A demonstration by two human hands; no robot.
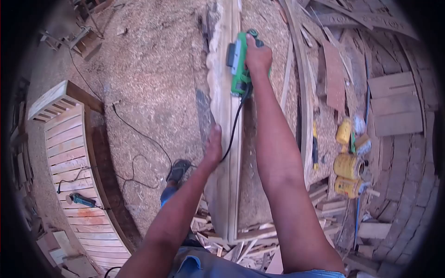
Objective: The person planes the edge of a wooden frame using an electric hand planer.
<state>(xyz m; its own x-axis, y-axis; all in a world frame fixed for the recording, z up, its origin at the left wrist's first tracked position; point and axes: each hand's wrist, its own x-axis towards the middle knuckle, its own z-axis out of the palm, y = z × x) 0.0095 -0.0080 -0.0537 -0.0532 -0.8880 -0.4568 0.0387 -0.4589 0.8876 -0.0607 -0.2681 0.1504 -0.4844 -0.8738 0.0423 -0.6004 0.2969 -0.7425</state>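
Observation:
My right hand (258, 59) is wrapped around the handle of a green electric planer (240, 65), which rests on a long wooden board (225, 185). From the planer's rear a black cord (235, 123) runs back over the board toward my left wrist. Lower down, my left hand (213, 147) grips the board's left edge, thumb pointing forward; its other fingers are mostly hidden. That edge is wavy and rough farther up.
Wood shavings (143, 69) cover the ground. At left stands a slatted wooden bench (74, 153) carrying a teal angle grinder (83, 200). Yellow containers (347, 167) and a long curved plank (303, 92) lie at right. Scrap wood (250, 248) is piled near my feet.

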